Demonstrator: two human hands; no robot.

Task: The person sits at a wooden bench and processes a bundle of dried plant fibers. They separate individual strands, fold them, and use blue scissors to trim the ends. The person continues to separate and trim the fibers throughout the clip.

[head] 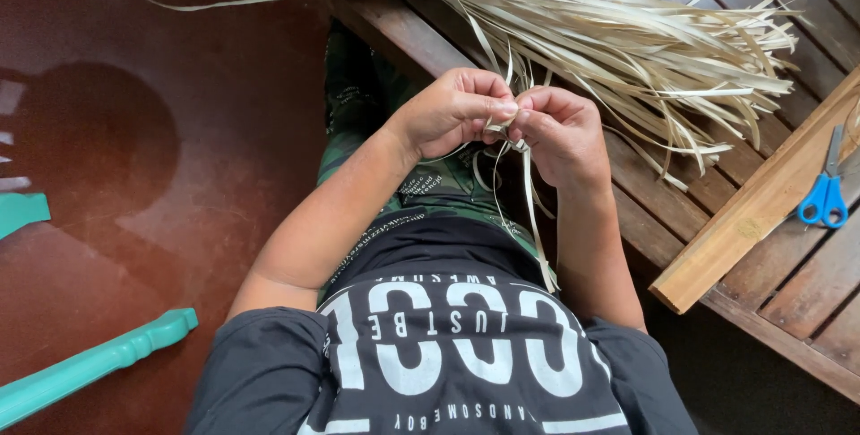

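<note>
Far left: two turquoise turned-wood pieces (90, 365) are lying on the reddish-brown floor (197, 157), one low, one only just entering at the edge.

Centre-left: the left hand (448, 112) is hovering over the lap, its fingers pinching narrow pale leaf strips (528, 211) against the thumb.

Centre: the right hand (560, 135) is meeting the left fingertip to fingertip, its fingers closing tightly on the same strips; the loose ends are trailing down over the dark printed shirt (448, 345).

Upper centre to right: a large bundle of dried leaf strips (627, 41) is lying across the slatted wooden bench (797, 283), just beyond both hands.

Right: a light wooden plank (761, 202) is resting diagonally on the bench, with blue-handled scissors (826, 189) lying beside it.
</note>
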